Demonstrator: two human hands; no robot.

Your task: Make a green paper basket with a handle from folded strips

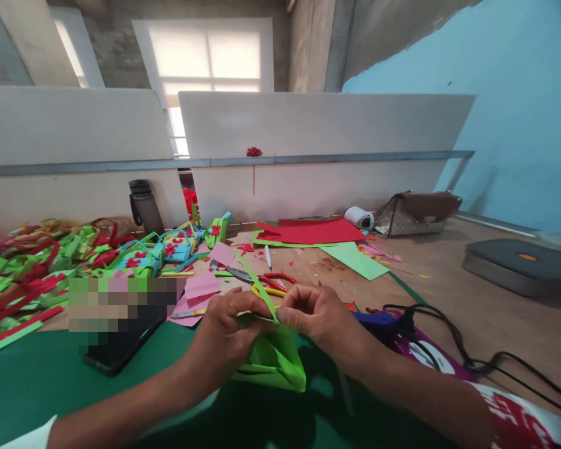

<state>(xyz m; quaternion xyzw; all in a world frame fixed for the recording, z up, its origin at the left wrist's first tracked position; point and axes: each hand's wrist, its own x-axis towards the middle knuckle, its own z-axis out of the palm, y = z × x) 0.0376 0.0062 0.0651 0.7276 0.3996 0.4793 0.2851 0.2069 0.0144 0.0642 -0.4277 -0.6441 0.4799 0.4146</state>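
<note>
A small light-green paper basket [280, 358] hangs over the green surface, tilted, with its hollow side partly in view. My left hand [229, 330] pinches the basket's upper rim between thumb and fingers. A narrow green paper strip [255, 280] rises from that rim, leaning up and to the left. At the strip's lower end, my right hand [320, 318] has thumb and forefinger pressed together on it. Just beyond the hands lie red-handled scissors [280, 277] and a yellow-handled tool [266, 290], partly covered.
A black phone [121, 349] lies left, near pink paper squares [203, 287]. Finished-looking paper baskets [140, 259] pile up behind it. Red sheets [313, 231], a marker [268, 257] and a handbag [421, 212] sit farther back. A blue glue gun [374, 320] and black cables [458, 343] are right.
</note>
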